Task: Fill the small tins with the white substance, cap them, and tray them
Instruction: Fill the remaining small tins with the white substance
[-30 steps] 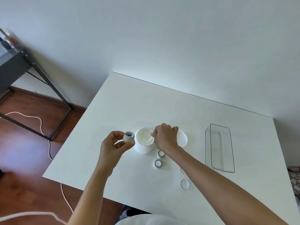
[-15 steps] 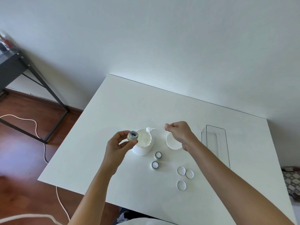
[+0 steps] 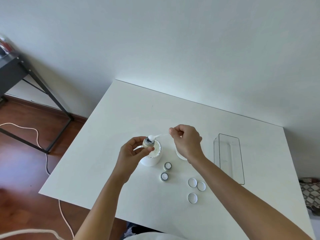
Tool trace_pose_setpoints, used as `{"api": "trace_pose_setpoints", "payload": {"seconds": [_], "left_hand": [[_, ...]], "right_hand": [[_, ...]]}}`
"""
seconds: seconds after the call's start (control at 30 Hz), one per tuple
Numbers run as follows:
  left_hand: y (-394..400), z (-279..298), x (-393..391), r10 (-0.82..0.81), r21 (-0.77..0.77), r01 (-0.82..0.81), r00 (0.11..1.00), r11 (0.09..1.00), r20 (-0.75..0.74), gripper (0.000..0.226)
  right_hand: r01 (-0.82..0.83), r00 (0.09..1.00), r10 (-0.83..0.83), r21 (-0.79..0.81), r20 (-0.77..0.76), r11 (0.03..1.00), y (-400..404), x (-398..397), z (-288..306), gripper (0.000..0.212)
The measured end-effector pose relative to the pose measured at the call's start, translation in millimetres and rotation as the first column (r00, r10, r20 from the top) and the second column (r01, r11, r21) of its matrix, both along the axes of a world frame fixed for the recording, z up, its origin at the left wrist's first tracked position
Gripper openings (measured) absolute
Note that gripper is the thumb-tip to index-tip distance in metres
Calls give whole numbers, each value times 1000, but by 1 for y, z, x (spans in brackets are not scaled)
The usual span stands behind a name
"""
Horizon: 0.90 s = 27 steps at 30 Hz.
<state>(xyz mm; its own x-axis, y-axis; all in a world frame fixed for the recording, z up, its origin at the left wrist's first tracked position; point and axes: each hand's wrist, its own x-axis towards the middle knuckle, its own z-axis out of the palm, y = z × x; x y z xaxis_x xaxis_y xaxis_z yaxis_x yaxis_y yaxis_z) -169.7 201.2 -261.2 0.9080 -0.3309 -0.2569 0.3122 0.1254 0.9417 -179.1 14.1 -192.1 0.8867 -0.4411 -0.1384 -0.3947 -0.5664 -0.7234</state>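
Note:
My left hand (image 3: 132, 152) pinches a small tin (image 3: 148, 142) and holds it tilted above the white jar (image 3: 152, 157) of white substance. My right hand (image 3: 186, 142) pinches a thin white spatula (image 3: 160, 135) whose tip carries a blob of the substance at the tin's mouth. Two filled tins (image 3: 167, 166) (image 3: 164, 176) without caps stand on the white table (image 3: 107, 153) in front of the jar. Three loose caps (image 3: 192, 182) (image 3: 201, 186) (image 3: 192, 197) lie nearer to me. A clear tray (image 3: 228, 158) stands empty at the right.
The jar's white lid (image 3: 180, 155) lies behind my right wrist, mostly hidden. A dark metal table frame (image 3: 34, 80) and a pale cable (image 3: 39, 139) are on the wooden floor at the left. The wall runs along the table's far edge.
My right hand lifted the spatula out of the jar with a blob of substance and brought its tip to the held tin. My left hand kept hold of the tin.

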Motion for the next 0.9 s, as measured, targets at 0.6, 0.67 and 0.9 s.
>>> {"api": "trace_pose_setpoints", "payload": {"seconds": [0.6, 0.67, 0.9], "left_hand": [[11, 8, 1, 16, -90, -18, 1000, 996, -26, 34], [13, 8, 1, 14, -98, -17, 999, 995, -30, 34], [19, 7, 0, 36, -119, -42, 998, 992, -48, 35]], "right_hand": [[-53, 666, 608, -786, 432, 616, 1, -26, -7, 17], [-55, 659, 615, -789, 432, 612, 2, -26, -7, 18], [-33, 637, 634, -806, 439, 590, 2, -26, -9, 21]]}}
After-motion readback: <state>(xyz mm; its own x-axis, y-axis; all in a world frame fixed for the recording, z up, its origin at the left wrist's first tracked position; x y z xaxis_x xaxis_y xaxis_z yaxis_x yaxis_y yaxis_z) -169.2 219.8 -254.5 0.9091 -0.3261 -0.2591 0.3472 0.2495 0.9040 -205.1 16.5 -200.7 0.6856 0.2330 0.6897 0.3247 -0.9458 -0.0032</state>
